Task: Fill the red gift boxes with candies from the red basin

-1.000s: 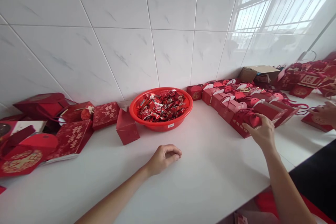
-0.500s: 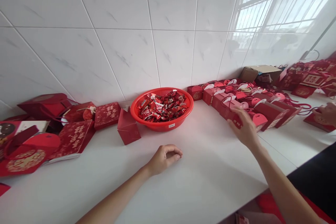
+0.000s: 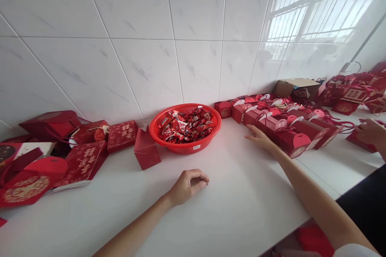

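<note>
My left hand (image 3: pixel 187 186) rests on the white tabletop (image 3: pixel 229 192). Its fingers curl round to the thumb, and the gap inside the curl shows nothing held. Beyond it stands a red plastic basket (image 3: pixel 181 148) filled with wrapped candies (image 3: pixel 189 125). My right hand (image 3: pixel 259 139) reaches over the table with fingers stretched out and holds nothing. It is beside the front of a group of red gift boxes (image 3: pixel 271 122) with cord handles; whether a fingertip touches one I cannot tell. A single red box (image 3: pixel 146 150) stands left of the basket.
Several flat and folded red boxes (image 3: pixel 84 158) lie at the left. A cardboard box (image 3: pixel 297 84) stands at the back right, with more red gift boxes (image 3: pixel 356 92) farther along. Another person's hand (image 3: pixel 369 132) is at a red box on the right. A tiled wall (image 3: pixel 199 68) borders the table.
My right hand has moved left and slightly forward, away from the cord of a gift box. My left hand has stayed in place. The other person's hand has shifted a little left.
</note>
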A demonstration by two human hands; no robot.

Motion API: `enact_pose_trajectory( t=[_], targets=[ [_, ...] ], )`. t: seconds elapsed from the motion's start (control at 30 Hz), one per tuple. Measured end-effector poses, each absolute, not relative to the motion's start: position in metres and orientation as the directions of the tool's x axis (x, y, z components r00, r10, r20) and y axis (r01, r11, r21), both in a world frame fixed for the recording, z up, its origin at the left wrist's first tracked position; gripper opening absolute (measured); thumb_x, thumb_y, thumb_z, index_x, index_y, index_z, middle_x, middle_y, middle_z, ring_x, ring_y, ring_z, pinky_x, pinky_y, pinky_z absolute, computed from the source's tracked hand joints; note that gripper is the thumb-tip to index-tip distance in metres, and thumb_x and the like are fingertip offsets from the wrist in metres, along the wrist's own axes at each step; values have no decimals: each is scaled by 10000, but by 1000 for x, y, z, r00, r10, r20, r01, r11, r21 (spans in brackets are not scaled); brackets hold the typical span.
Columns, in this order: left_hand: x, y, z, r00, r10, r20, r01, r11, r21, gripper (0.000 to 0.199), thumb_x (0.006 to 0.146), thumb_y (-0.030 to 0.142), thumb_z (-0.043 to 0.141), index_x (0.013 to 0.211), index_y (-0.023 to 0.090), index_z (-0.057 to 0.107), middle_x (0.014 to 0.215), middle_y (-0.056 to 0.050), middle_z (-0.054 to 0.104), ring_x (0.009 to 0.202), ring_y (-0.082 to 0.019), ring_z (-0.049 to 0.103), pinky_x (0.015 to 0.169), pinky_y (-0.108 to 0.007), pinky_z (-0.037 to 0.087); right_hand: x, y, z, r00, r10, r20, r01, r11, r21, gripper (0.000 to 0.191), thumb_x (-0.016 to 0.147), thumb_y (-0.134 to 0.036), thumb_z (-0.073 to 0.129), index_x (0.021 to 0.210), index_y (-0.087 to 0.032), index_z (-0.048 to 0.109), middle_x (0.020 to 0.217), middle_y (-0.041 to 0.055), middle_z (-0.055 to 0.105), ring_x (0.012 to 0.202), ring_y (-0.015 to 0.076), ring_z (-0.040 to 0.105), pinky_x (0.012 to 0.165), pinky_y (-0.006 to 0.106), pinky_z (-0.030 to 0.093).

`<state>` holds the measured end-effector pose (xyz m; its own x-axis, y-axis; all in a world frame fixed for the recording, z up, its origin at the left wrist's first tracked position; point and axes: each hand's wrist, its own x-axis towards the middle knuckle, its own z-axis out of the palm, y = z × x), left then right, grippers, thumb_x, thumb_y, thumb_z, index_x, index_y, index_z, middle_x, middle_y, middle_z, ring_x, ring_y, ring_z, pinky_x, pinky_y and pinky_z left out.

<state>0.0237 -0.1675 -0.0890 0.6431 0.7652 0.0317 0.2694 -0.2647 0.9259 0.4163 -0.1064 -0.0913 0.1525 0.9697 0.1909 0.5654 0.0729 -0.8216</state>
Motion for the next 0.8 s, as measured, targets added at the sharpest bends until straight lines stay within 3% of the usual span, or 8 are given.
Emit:
enact_pose_trajectory(
  t=[0.23, 0.53, 0.67, 0.8],
  targets=[
    [24, -169, -89, 640, 767, 32, 257, -254, 932, 138, 824, 257, 632, 839, 173, 741, 884, -61, 730, 836, -189, 645, 808, -305, 507, 411, -66, -76, 8, 994, 109, 392, 97, -915, 596, 658, -476, 817, 1201, -264, 693, 1465, 99, 572, 1393, 375, 476, 1164, 537, 372],
    [24, -169, -90, 636, 772, 25, 262, -246, 933, 132, 818, 243, 640, 841, 173, 750, 888, -59, 734, 850, -190, 650, 813, -301, 504, 411, -12, -100, 111, 986, 125, 306, 86, -948, 825, 699, -454, 798, 1429, -214, 498, 1549, 171, 457, 1453, 358, 396, 1178, 531, 355],
    [23, -168, -92, 642, 766, 23, 268, -252, 930, 149, 822, 243, 629, 850, 166, 753, 886, -62, 732, 840, -184, 646, 801, -295, 501, 405, 5, -112, 149, 981, 120, 311, 69, -948, 890, 623, -422, 875, 1416, -236, 516, 1524, 158, 491, 1441, 389, 405, 1179, 560, 340],
    [23, -168, -93, 644, 765, 30, 270, -264, 926, 151, 820, 234, 628, 852, 161, 756, 879, -64, 727, 829, -180, 642, 799, -293, 500, 404, 12, -119, 217, 967, 136, 331, 58, -942, 831, 627, -387, 872, 1379, -239, 550, 1502, 148, 513, 1437, 400, 406, 1197, 569, 302]
  ],
)
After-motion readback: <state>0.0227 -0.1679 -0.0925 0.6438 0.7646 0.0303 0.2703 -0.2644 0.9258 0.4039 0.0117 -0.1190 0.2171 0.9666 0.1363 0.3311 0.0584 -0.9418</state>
